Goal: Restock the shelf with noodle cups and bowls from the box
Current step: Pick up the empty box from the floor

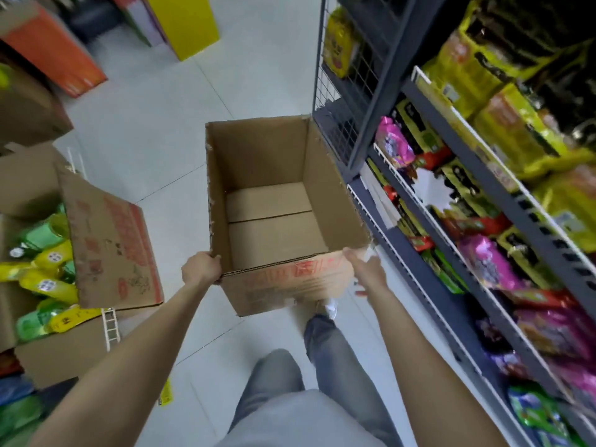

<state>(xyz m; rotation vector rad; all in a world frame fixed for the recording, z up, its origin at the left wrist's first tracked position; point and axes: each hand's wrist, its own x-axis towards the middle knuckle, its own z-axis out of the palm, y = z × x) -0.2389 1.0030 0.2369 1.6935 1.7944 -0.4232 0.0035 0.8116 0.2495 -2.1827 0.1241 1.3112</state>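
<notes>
An open brown cardboard box (pixel 274 175) with red print on its near side is held above the white tiled floor. Its inside is bare, with only the bottom flaps showing. My left hand (pixel 201 268) grips the near left corner of the rim. My right hand (pixel 364 264) holds the near right corner. The grey metal shelf (pixel 429 285) runs along the right, packed with purple, green, red and yellow snack packs. No noodle cups or bowls show in the box.
Another open carton (pixel 109 250) with green and yellow packs stands on the left floor, with more cartons behind it. Orange (pixel 54 50) and yellow (pixel 190 24) displays stand at the far end of the aisle. My legs and a white shoe are below the box.
</notes>
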